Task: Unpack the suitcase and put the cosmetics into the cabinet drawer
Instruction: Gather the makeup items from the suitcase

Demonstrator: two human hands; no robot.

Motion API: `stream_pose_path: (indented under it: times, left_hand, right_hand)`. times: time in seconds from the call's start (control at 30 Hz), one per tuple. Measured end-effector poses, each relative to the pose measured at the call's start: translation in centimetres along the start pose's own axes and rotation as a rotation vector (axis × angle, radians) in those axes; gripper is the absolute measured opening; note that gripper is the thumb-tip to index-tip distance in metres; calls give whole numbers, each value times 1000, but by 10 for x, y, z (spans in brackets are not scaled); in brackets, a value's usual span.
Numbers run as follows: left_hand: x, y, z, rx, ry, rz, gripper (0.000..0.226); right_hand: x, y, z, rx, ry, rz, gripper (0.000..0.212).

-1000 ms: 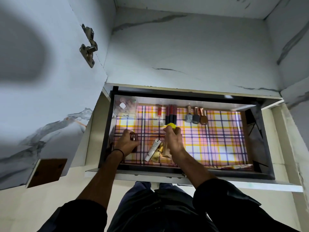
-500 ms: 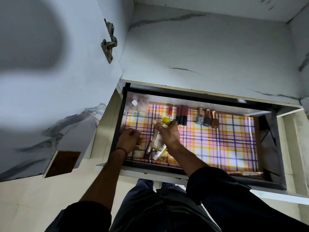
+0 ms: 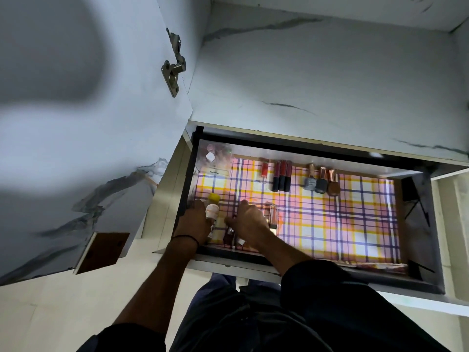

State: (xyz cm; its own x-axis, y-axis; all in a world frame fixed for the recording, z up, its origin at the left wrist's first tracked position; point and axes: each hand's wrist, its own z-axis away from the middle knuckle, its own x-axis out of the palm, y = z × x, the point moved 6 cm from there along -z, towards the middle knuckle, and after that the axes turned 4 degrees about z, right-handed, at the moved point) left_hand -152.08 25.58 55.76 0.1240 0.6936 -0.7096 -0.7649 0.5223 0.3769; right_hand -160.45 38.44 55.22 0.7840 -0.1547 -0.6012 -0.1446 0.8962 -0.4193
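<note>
At the near-left corner of the drawer (image 3: 304, 146), the left hand (image 3: 193, 223) is touching a yellow-capped bottle (image 3: 212, 208), the right hand (image 3: 250, 221) curling over small cosmetics (image 3: 229, 235); I cannot tell either grip.

Both arms reach forward and down, side by side, the hands close together but not touching. The left forearm (image 3: 157, 283) is bare from a dark sleeve (image 3: 127, 336) bunched near the elbow, and a thin black band (image 3: 185, 238) circles the wrist. The left hand (image 3: 193, 222) lies back-up with its fingers pointing away from the body. How they close cannot be made out. The right forearm (image 3: 281, 252) slants in from a dark right sleeve (image 3: 342, 301). The right hand (image 3: 250, 221) is knuckles-up, fingers bent downward and thumb stretched toward the left hand. Whether it grips anything is hidden beneath the palm.
</note>
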Motion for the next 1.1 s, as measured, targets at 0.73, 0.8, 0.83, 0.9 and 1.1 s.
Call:
stream_pose_path:
  times: [0.73,0.8,0.83,0.9,1.1]
  left_hand:
    - [-3,4,4,95,184,-102,66]
    - [-4,6,5,111,182,-97,70]
    - [-4,6,4,123,179,-93,72]
    - [-3,5,3,139,170,-84,73]
    - [-2,2,3,144,171,-35,63]
  right_hand:
    - [-62,-15,-58,-124,258,-444,32]
    - [-54,-10,-58,-101,253,-459,28]
    - [-53,-9,-59,-85,256,-490,22]
    - [-53,-11,-63,-73,268,-544,11]
    - [-64,-23,-72,-189,315,-531,15]
